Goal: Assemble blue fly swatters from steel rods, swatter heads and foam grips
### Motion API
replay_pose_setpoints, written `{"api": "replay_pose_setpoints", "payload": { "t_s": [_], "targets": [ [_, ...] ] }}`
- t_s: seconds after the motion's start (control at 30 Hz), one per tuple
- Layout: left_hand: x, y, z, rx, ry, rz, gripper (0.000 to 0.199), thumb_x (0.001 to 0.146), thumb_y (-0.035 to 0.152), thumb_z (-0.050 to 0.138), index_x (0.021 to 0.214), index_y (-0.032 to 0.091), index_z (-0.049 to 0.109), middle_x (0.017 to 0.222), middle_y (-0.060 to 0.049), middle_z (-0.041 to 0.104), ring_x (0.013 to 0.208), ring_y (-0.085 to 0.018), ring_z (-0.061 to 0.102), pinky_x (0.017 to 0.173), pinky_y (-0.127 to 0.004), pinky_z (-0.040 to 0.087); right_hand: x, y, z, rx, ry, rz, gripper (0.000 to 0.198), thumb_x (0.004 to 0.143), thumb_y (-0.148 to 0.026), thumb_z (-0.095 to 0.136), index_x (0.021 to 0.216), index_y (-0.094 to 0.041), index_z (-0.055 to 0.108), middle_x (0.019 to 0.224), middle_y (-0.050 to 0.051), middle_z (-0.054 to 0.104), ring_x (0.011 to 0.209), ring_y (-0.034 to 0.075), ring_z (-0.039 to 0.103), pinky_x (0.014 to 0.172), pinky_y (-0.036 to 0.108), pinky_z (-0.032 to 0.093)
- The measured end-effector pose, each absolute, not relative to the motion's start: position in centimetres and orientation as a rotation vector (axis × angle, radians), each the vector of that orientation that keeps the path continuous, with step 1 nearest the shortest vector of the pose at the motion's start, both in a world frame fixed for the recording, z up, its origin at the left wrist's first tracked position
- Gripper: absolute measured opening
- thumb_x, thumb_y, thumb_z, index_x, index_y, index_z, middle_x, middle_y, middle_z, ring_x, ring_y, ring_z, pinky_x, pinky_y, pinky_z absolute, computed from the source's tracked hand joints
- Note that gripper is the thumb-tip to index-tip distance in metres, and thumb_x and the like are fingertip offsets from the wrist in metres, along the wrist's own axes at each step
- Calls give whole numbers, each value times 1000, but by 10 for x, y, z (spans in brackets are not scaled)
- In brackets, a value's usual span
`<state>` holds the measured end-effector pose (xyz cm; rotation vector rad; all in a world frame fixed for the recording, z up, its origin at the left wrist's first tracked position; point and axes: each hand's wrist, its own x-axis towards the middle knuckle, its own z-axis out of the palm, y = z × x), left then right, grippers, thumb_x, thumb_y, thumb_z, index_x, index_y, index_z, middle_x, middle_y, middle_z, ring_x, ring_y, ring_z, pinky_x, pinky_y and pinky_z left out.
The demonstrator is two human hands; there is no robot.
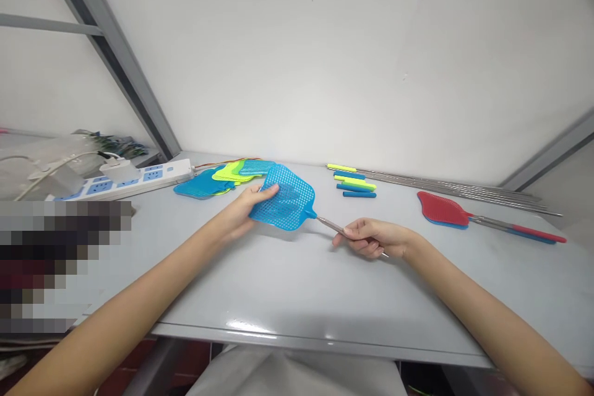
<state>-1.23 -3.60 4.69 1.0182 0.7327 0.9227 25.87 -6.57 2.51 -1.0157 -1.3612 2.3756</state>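
Note:
A blue mesh fly-swatter head (288, 199) is held just above the grey table (278, 284). My left hand (244, 210) grips its left edge, thumb on top. A thin metal rod (330, 225) sticks out of the head's narrow end to the right. My right hand (371, 238) pinches that rod between fingers and thumb; the rod's tip shows past the hand.
A pile of blue and green swatter heads (223, 178) lies behind my left hand. Yellow and blue handle sleeves (355, 182) and several long metal rods (455, 187) lie at the back. Finished red and blue swatters (445, 210) rest at the right. A power strip (134, 179) sits far left.

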Motion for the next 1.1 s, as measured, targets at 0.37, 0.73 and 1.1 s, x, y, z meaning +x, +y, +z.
{"api": "replay_pose_setpoints", "payload": {
  "t_s": [0.37, 0.73, 1.1],
  "targets": [
    [-13, -47, 57, 940, 240, 852, 62, 68, 60, 40, 114, 19, 45, 112, -8, 52, 109, -30, 40, 87, -46, 32, 239, -81, 27, -928, -1023, 2469, 32, 79, -42, 38, 69, -14, 48, 47, -7, 21, 35, 2, 15, 31, 14, 11],
    [23, -69, 44, 1250, 601, 955, 28, 77, 34, 46, 97, 18, 56, 108, -9, 54, 79, -16, 56, 71, -29, 40, 209, -104, 23, -725, -786, 2468, 32, 79, -45, 38, 72, -14, 46, 51, -6, 24, 37, 2, 18, 34, 14, 11],
    [29, -71, 31, 1333, 736, 994, 32, 79, 38, 41, 93, 14, 58, 91, -8, 60, 78, -15, 53, 69, -28, 41, 203, -111, 11, -591, -728, 2620, 32, 82, -43, 33, 64, -16, 36, 48, -7, 17, 37, 4, 13, 32, 14, 9]
  ]
}}
